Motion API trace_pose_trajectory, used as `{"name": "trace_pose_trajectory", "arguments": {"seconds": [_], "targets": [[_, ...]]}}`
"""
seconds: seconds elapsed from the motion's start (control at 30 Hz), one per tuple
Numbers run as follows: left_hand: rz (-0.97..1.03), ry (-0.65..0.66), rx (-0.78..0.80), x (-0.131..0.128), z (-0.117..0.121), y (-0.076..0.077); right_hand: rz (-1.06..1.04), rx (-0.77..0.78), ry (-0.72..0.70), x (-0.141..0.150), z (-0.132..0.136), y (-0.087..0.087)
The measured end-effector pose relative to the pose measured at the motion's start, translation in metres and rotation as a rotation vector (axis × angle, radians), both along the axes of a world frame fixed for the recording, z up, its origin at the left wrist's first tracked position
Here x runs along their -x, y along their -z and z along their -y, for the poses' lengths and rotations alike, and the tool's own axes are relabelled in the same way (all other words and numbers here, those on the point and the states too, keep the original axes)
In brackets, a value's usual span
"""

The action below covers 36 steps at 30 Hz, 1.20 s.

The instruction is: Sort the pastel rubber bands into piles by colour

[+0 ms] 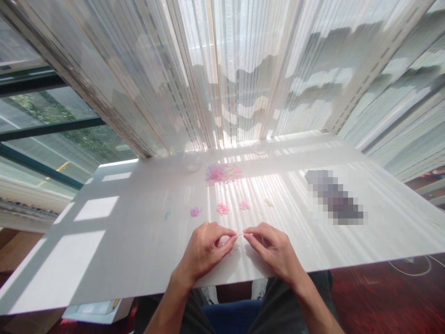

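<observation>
My left hand and my right hand meet above the near part of the white table. Each is closed in a fingertip pinch, and a thin pale strand spans the small gap between them. Its exact kind is too small to tell. Some pinkish bits show through the loop of my left thumb and finger, partly hidden. Just beyond my hands lies a row of small piles of thin pieces: blue, purple, bright pink, light pink and yellowish.
Farther back is a larger mixed pastel heap. Faint clear round objects stand near the table's back edge. A blurred-out dark item lies at the right. Sheer curtains hang behind; a white box sits below left.
</observation>
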<state>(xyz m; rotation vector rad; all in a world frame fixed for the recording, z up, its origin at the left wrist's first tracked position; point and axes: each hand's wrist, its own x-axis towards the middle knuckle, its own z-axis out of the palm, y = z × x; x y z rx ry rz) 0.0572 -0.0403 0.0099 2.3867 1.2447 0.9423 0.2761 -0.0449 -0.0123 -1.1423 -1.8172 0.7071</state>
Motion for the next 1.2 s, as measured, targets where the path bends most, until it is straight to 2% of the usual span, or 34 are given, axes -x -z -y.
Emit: {"name": "trace_pose_trajectory", "arguments": {"seconds": [0.33, 0.77, 1.2], "targets": [[0.047, -0.005, -0.067, 0.0, 0.001, -0.004, -0.025, -0.02, -0.041, -0.001, 0.0, 0.002], [0.081, -0.032, -0.001, 0.007, 0.003, -0.007, 0.01, -0.012, -0.017, 0.0, 0.0, 0.0], [0.028, -0.138, -0.141, 0.035, -0.018, -0.018, 0.037, 0.004, -0.034, 0.0, 0.0, 0.002]]}}
